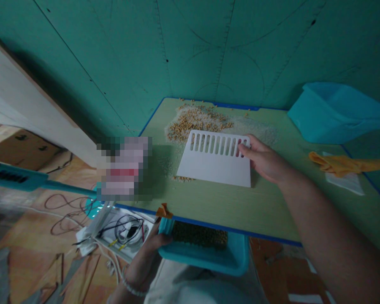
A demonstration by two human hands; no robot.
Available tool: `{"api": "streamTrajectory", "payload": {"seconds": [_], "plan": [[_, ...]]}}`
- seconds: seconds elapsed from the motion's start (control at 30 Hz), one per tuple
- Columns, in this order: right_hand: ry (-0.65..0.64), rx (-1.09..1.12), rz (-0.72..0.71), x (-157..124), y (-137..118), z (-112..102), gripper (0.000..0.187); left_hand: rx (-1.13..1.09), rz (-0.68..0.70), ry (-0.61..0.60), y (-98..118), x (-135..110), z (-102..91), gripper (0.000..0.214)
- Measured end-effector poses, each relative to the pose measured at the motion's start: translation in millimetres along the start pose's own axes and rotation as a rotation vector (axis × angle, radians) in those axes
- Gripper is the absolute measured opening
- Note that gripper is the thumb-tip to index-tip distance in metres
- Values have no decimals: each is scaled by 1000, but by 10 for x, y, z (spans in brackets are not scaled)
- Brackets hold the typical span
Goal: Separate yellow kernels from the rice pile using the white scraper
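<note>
My right hand (pixel 263 158) grips a white slotted scraper (pixel 215 168) by the end of its slotted edge, thumb on top. The scraper stands tilted over the table with its long plain edge toward me. Some soybeans (pixel 183 179) lie by its lower left corner. Behind it spreads a pile of soybeans (pixel 194 122) mixed with white grains (pixel 256 128). Below the table's front edge, my left hand (pixel 156 244) is closed on the left rim of a turquoise tray (pixel 205 260). Dark green and tan grains or beans (pixel 199 235) lie in it.
A turquoise bin (pixel 323 120) stands at the table's back right, with an orange cloth (pixel 335 164) in front. At the left edge is a blurred-out box (pixel 125 169). A white box of cables (pixel 126 230) sits below left. The green wall (pixel 209 55) closes the back.
</note>
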State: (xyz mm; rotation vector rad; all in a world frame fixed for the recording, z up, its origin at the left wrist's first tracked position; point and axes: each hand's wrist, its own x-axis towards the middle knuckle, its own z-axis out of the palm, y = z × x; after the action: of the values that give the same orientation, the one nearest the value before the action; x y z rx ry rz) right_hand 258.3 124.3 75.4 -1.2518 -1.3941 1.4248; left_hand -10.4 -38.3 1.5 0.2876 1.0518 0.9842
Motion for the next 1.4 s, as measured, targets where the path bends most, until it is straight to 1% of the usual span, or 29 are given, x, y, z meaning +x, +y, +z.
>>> {"api": "streamTrajectory", "payload": {"seconds": [0.13, 0.3, 0.43, 0.6, 0.87, 1.0, 1.13, 1.27, 1.4], "plan": [[-10, 24, 21, -4, -14, 9, 24, 19, 2, 18, -19, 15, -15, 41], [27, 15, -14, 3, -16, 20, 26, -24, 11, -2, -33, 28, -23, 49], [-20, -15, 15, -12, -28, 26, 29, -42, 20, 9, -40, 29, -27, 54], [-29, 1, 22, -18, -33, 23, 28, -40, 8, 16, -32, 27, -22, 55], [-102, 3, 28, -33, -15, 25, 27, -16, -3, 17, -18, 20, -15, 53], [-148, 12, 39, -33, 12, 6, 26, -24, -7, -9, -29, 34, -32, 49], [-161, 4, 45, -40, 20, 2, 25, 0, 7, -23, -30, 47, -41, 48], [-198, -25, 70, -55, 5, 11, 23, 2, 1, -16, -15, 40, -21, 50], [-224, -34, 77, -57, 10, -4, 23, 0, -9, -22, 1, 16, 12, 45]]}}
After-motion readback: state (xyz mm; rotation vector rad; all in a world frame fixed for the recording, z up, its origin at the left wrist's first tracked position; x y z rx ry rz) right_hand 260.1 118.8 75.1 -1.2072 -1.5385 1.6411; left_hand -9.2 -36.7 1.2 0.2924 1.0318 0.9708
